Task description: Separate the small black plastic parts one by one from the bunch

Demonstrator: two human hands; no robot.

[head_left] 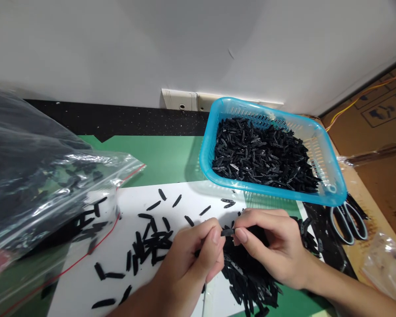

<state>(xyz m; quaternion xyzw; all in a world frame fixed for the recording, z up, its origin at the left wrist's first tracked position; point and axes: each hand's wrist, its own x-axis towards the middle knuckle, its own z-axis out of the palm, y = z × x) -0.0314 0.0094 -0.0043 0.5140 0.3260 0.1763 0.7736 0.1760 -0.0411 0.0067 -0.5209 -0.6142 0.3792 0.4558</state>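
Both hands meet over the near middle of the desk [161,154], pinching one small black plastic piece [227,232] between them: the left hand [189,259] grips its left end between thumb and forefinger, and the right hand [273,248] grips its right end the same way, the other fingers curled in. The piece is held level, just above a heap of like black pieces [251,277] lying on a white sheet [125,207]. More of these pieces lie scattered singly over the sheet to the left. Behind the hands stands a blue plastic basket [330,167] filled with the same parts. A clear zip bag [36,185] holding some pieces lies at the left, and a pair of scissors [348,222] lies just right of the basket.
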